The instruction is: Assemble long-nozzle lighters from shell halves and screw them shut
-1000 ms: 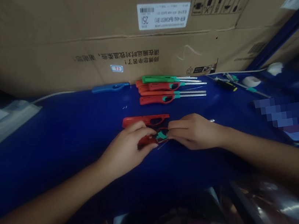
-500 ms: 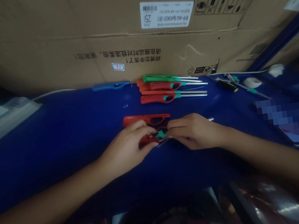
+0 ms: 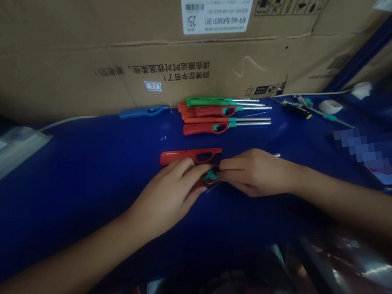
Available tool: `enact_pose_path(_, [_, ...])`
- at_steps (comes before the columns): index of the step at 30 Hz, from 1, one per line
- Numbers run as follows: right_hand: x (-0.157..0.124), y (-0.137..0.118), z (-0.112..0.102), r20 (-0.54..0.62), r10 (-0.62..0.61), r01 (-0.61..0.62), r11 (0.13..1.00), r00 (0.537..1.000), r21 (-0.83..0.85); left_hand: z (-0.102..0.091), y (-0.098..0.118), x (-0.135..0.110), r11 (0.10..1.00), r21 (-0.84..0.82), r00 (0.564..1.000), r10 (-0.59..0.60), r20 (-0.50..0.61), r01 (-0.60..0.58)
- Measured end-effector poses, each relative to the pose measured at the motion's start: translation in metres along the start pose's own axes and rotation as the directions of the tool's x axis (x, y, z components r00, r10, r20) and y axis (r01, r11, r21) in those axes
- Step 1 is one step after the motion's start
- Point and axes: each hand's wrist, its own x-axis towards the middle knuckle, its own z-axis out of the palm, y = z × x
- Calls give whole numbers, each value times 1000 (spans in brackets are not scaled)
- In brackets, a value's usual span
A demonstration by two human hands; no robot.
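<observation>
Between my hands is an opened long-necked gas lighter with a green trigger piece (image 3: 210, 177); most of its red body is covered by my fingers. My left hand (image 3: 173, 194) is closed on the body's left part, thumb below and fingertips over the trigger. My right hand (image 3: 256, 172) pinches the lighter just right of the trigger. Past its knuckles shows the tip of a metal tube (image 3: 277, 155). Just beyond my left fingers lies a loose red lighter shell half (image 3: 173, 157), with a finger-loop opening.
Several red and orange lighters (image 3: 202, 129) and a green lighter (image 3: 207, 100) are stacked behind, beside a blue lighter casing (image 3: 143, 111). A screwdriver (image 3: 296, 111) and small parts lie right. A plastic bag (image 3: 10, 153) is left; a cardboard wall (image 3: 71, 67) closes the back.
My left fingers have moved slightly right and over the lighter, covering more of its red body. My right hand stays almost in place.
</observation>
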Motion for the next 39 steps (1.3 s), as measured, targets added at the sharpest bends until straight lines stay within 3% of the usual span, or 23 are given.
enact_pose_path(5, [-2, -1, -2, -9, 10, -11, 999, 1000, -48, -1, 2, 0, 997, 74, 999, 37, 34, -40])
enact_pose_path(11, [-2, 0, -4, 17, 75, -77, 992, 997, 95, 0, 3, -1, 996, 81, 999, 40, 32, -42])
enact_pose_path(19, [0, -2, -4, 49, 53, -54, 998, 997, 15, -1, 2, 0, 987, 138, 996, 77, 47, -82])
enact_pose_path(27, [1, -1, -6, 55, 128, -136, 975, 990, 174, -5, 3, 0, 956, 262, 988, 108, 106, -133])
enact_pose_path(30, [4, -2, -4, 33, 231, -230, 926, 972, 299, -5, 1, -2, 941, 294, 983, 141, 114, -169])
enact_pose_path(35, [12, -3, 2, 53, 457, -416, 747, 888, 519, -3, 0, -4, 933, 308, 980, 156, 123, -187])
enact_pose_path(39, [12, 0, 3, 62, 493, -442, 710, 868, 547, -3, 1, -3, 951, 267, 984, 132, 117, -160])
